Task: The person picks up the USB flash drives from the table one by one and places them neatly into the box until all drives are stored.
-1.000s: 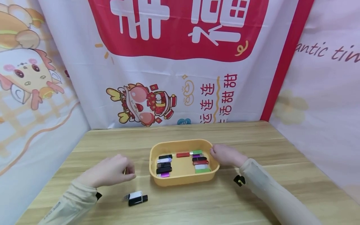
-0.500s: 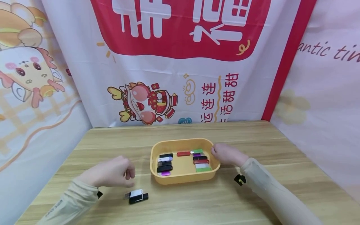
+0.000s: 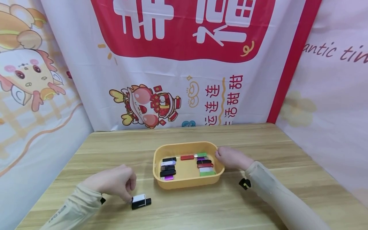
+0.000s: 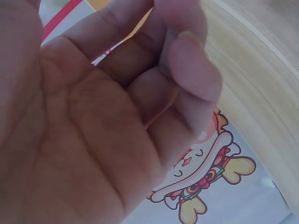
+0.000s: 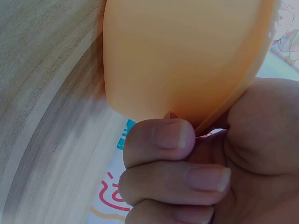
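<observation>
A white USB stick (image 3: 139, 197) and a black USB stick (image 3: 138, 203) lie side by side on the table at front left. My left hand (image 3: 115, 182) is over them, its fingertips right at the left end of the white stick and covering its connector. In the left wrist view the fingers (image 4: 194, 67) are curled inward, and no stick shows there; I cannot tell whether they pinch it. With my right hand (image 3: 231, 158) I hold the right end of a yellow plastic basket (image 3: 188, 183). In the right wrist view, bent fingers (image 5: 173, 135) and the thumb close round its rim.
Inside the basket, a column of USB sticks lies at the left, including a black one (image 3: 168, 172). Another column stands at the right, with a green stick (image 3: 207, 173) nearest. A red stick (image 3: 187, 157) lies along the back wall. Printed cloth (image 3: 161, 70) hangs behind the wooden table (image 3: 201, 210).
My left hand has come down and toward me, from above the two loose sticks to the white one's left end. The right hand keeps its hold on the basket.
</observation>
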A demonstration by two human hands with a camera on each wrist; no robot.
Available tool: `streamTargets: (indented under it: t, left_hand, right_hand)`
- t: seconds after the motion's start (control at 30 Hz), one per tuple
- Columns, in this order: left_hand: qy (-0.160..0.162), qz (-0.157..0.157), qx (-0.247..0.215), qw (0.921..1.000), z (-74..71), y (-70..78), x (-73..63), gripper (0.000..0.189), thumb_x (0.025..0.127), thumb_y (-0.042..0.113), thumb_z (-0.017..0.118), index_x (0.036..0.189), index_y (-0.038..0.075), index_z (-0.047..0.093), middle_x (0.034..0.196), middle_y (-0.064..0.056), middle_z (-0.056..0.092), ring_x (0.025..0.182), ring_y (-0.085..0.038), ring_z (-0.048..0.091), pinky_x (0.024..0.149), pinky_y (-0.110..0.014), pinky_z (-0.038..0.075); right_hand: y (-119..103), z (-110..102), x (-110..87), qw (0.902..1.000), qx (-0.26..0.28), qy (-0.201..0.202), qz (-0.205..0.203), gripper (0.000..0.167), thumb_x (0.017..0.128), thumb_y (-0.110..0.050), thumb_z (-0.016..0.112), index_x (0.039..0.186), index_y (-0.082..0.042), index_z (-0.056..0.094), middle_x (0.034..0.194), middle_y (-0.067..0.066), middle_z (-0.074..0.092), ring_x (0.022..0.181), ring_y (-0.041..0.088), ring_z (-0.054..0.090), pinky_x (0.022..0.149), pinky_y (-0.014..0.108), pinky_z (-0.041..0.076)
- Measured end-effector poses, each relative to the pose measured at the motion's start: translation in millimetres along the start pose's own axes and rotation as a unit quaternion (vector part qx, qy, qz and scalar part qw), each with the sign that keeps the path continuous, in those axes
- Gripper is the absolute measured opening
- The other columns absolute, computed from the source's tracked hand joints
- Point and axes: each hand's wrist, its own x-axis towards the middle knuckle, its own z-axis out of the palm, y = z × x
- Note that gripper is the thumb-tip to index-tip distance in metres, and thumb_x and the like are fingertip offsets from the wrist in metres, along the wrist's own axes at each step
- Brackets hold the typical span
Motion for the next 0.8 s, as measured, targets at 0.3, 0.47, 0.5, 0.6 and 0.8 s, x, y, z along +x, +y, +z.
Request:
streamTargets:
  t: [0.3,0.47,0.5,0.6,0.8]
  left_hand:
    - [-0.016,-0.037,-0.016,0.9991,8.0,6.0,-2.4,0.030,0.053,0.011,0.085,0.068,0.019,0.060,0.064,0.010,0.056,0.057,-0.009,0.052,0.051,-0.027,0.046]
    - [-0.015,-0.063,0.000,0.9979,11.8,7.0,-1.9,0.032,0.052,0.012,0.086,0.067,0.021,0.060,0.070,0.007,0.054,0.066,-0.013,0.051,0.055,-0.029,0.045]
    - [-0.016,-0.068,0.002,0.9976,12.3,7.2,-1.6,0.032,0.052,0.012,0.086,0.067,0.021,0.060,0.071,0.007,0.054,0.067,-0.013,0.050,0.056,-0.029,0.045]
    - [-0.022,-0.069,0.002,0.9974,14.4,6.8,-0.8,0.031,0.052,0.010,0.084,0.067,0.021,0.060,0.071,0.007,0.054,0.067,-0.013,0.050,0.055,-0.030,0.044]
    - [-0.030,-0.052,-0.005,0.9982,17.3,5.1,1.2,0.029,0.052,0.003,0.081,0.065,0.021,0.061,0.062,0.011,0.055,0.056,-0.007,0.051,0.049,-0.027,0.044]
  right_hand:
    - [2,0,-0.3,1.0000,0.003,0.001,-0.001,0.030,0.106,-0.021,0.037,0.091,-0.007,0.060,0.070,0.007,0.053,0.059,0.018,0.053,0.058,0.033,0.046]
    - [1,-1,-0.9,1.0000,0.001,-0.001,-0.002,0.030,0.105,-0.022,0.037,0.091,-0.008,0.059,0.070,0.007,0.053,0.058,0.018,0.052,0.057,0.034,0.046]
    - [1,-1,-1.1,1.0000,0.001,-0.002,-0.003,0.030,0.105,-0.022,0.037,0.091,-0.008,0.059,0.070,0.007,0.053,0.058,0.018,0.052,0.056,0.034,0.046]
    - [2,0,-1.0,1.0000,0.002,-0.003,-0.003,0.030,0.105,-0.022,0.037,0.091,-0.008,0.060,0.070,0.006,0.053,0.058,0.018,0.052,0.056,0.034,0.046]
    - [2,0,-1.6,1.0000,0.006,0.000,-0.007,0.030,0.105,-0.022,0.037,0.092,-0.007,0.060,0.070,0.006,0.053,0.058,0.018,0.051,0.057,0.034,0.046]
